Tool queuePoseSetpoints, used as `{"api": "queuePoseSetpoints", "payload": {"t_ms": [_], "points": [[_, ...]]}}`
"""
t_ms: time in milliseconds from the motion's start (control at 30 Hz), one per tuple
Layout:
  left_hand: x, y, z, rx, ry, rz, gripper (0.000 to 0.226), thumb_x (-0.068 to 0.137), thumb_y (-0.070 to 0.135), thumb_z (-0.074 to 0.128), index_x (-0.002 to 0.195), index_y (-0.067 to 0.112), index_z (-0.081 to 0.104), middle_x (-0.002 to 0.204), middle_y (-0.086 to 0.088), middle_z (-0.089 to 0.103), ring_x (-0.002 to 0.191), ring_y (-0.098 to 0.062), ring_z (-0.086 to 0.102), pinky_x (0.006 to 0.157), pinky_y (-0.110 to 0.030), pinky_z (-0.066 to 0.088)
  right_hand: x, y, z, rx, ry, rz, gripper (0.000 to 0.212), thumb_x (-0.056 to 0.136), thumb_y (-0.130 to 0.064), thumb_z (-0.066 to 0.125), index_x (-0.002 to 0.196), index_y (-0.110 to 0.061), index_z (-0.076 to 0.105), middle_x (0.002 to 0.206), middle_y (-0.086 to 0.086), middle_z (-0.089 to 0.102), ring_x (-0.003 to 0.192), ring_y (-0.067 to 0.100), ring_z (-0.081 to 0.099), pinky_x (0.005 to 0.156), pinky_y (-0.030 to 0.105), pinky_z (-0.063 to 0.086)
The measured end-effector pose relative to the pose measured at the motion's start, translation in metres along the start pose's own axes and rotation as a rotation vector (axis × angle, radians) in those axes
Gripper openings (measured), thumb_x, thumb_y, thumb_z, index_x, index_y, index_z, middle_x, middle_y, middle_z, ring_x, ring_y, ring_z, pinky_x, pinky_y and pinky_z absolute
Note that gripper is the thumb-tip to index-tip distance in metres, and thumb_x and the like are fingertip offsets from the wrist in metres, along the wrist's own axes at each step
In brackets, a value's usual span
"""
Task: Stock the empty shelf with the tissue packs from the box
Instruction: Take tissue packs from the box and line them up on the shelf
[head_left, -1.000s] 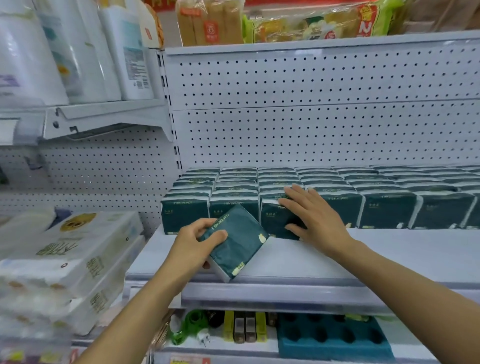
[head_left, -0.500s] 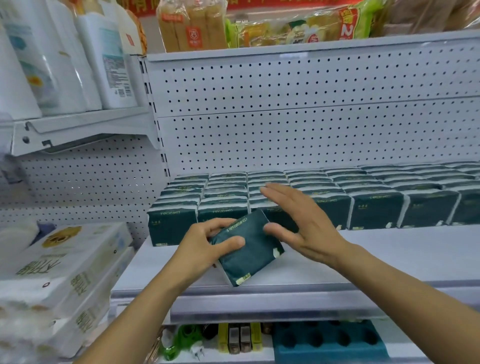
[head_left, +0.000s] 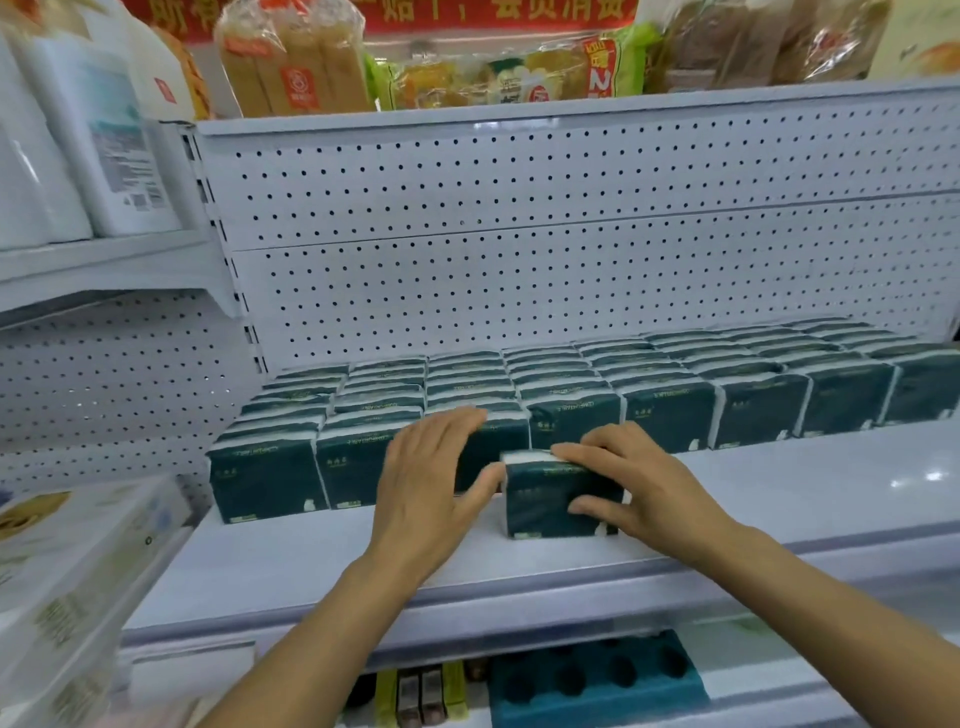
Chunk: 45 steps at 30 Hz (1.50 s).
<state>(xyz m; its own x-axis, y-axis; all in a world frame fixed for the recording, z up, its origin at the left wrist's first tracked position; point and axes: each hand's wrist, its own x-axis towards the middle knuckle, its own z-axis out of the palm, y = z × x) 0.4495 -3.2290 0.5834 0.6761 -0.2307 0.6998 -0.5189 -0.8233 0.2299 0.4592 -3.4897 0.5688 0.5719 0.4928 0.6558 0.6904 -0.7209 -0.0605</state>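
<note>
Several rows of tissue packs (head_left: 670, 415) already fill the shelf (head_left: 779, 493); our right hand (head_left: 644, 480) grasps a front pack (head_left: 550, 499), our left hand (head_left: 431, 483) lies flat, relaxed. Front space remains.

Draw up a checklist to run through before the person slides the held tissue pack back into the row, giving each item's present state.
1. Dark green plastic-wrapped tissue pack upright on the white metal shelf: ok.
2. Right hand grips it: ok.
3. Left hand rests flat against the front row of green packs: ok.
4. Pack flush with that row: not ok, it stands forward.
5. Gap behind it: cannot tell.
</note>
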Motion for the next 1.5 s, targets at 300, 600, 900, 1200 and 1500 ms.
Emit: {"api": "queuePoseSetpoints", "payload": {"t_ms": [300, 600, 900, 1200, 1500], "points": [[0.016, -0.030, 0.040, 0.508, -0.134, 0.071, 0.111, 0.062, 0.059, 0.083, 0.150, 0.019, 0.029, 0.156, -0.005, 0.035, 0.144, -0.027, 0.033, 0.115, -0.055, 0.012, -0.003, 0.044, 0.001, -0.137, 0.031, 0.128, 0.061, 0.082, -0.021, 0.076, 0.138, -0.021, 0.051, 0.144, 0.001, 0.045, 0.129, 0.023, 0.046, 0.099, 0.040, 0.049], [0.017, -0.030, 0.045, 0.496, -0.094, 0.081, 0.108, 0.057, 0.047, 0.090, 0.145, 0.016, 0.035, 0.146, -0.007, 0.050, 0.136, -0.028, 0.046, 0.116, -0.049, 0.012, 0.020, 0.038, 0.026, -0.387, -0.003, 0.161, 0.079, 0.079, -0.057, 0.067, 0.146, -0.024, 0.040, 0.152, 0.004, 0.039, 0.143, 0.023, 0.033, 0.118, 0.044, 0.021], [0.019, -0.030, 0.047, 0.504, -0.073, 0.074, 0.106, 0.055, 0.047, 0.090, 0.143, 0.016, 0.039, 0.142, -0.005, 0.054, 0.132, -0.026, 0.051, 0.113, -0.051, 0.018, 0.033, 0.035, 0.039, -0.421, -0.048, 0.184, 0.080, 0.079, -0.051, 0.069, 0.147, -0.023, 0.036, 0.153, 0.006, 0.038, 0.142, 0.024, 0.033, 0.116, 0.043, 0.013], [0.019, -0.030, 0.045, 0.546, -0.118, 0.048, 0.101, 0.063, 0.056, 0.082, 0.148, 0.020, 0.040, 0.148, -0.002, 0.048, 0.138, -0.024, 0.044, 0.115, -0.055, 0.010, 0.034, 0.026, 0.034, -0.449, -0.054, 0.225, 0.076, 0.084, -0.062, 0.050, 0.148, -0.028, 0.029, 0.153, 0.002, 0.038, 0.144, 0.022, 0.029, 0.115, 0.052, 0.008], [-0.024, -0.017, -0.009, 0.416, 0.019, 0.075, 0.078, 0.084, 0.057, 0.063, 0.149, 0.024, 0.035, 0.148, 0.001, 0.047, 0.135, -0.021, 0.045, 0.115, -0.054, 0.026, 0.023, -0.053, 0.008, -0.374, 0.137, 0.267, 0.064, 0.089, -0.059, 0.040, 0.142, -0.022, 0.044, 0.139, 0.004, 0.053, 0.115, 0.027, 0.057, 0.093, 0.045, 0.047]]}}
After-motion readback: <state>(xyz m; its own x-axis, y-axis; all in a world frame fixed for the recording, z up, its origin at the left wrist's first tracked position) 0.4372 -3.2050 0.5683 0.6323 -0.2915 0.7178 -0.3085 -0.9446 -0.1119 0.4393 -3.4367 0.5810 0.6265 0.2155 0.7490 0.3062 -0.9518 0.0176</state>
